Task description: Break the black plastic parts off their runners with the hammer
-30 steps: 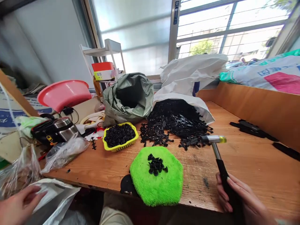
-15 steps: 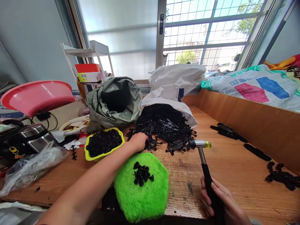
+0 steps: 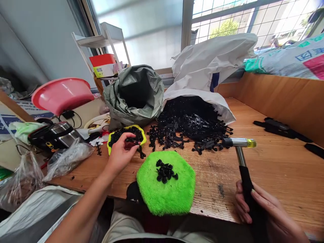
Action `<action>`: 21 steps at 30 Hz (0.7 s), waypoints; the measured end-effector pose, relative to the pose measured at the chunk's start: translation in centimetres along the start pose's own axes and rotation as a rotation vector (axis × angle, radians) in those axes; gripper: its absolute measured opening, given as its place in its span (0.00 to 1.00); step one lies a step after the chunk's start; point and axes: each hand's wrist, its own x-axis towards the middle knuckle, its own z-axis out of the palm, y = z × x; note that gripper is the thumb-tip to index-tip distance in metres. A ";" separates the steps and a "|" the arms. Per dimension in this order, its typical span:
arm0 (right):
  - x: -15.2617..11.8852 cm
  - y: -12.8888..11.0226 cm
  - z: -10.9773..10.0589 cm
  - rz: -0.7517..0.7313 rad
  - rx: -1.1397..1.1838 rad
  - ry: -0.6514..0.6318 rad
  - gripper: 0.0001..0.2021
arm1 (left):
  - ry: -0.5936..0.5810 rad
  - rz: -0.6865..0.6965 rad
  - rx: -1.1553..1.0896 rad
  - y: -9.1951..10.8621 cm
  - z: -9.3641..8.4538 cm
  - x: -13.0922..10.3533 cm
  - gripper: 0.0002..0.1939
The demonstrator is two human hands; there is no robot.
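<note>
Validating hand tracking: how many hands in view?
2. The left hand is at the yellow basket, a black part at its fingertips; the right hand grips the hammer at front right. No others show.

I am in what looks like a small workshop: a heap of small black parts (image 3: 192,125) spills from a white sack (image 3: 202,72) onto the scuffed wooden tabletop (image 3: 283,172), more fill a yellow basket (image 3: 144,139), and my right fingers (image 3: 242,204) grip a hammer (image 3: 243,158). A grey-green sack (image 3: 118,116) gapes beside the heap, and daylight enters through a window (image 3: 227,25) with a wire grid. The pink basin (image 3: 63,98) and metal flask (image 3: 64,133) to my left look more like household things.
</note>
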 end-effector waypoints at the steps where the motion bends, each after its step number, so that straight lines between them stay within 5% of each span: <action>1: 0.1 0.1 -0.1 0.010 0.009 -0.009 0.13 | 0.014 -0.012 0.015 -0.4 -1.1 -1.2 0.16; 6: 0.5 0.8 -0.3 0.076 0.086 0.052 0.11 | -0.005 -0.055 0.104 -3.5 -3.9 -4.9 0.09; 12: 1.0 1.9 -0.8 0.030 -0.004 0.103 0.09 | -0.095 0.186 0.453 -6.8 -4.6 -5.6 0.08; 18: 0.6 0.8 -0.1 0.050 -0.037 0.100 0.12 | -0.025 0.361 0.501 -4.7 -3.2 -5.3 0.09; 21: 0.6 0.5 0.1 0.048 -0.041 0.062 0.12 | -0.206 0.498 0.372 -2.3 -0.8 -4.7 0.13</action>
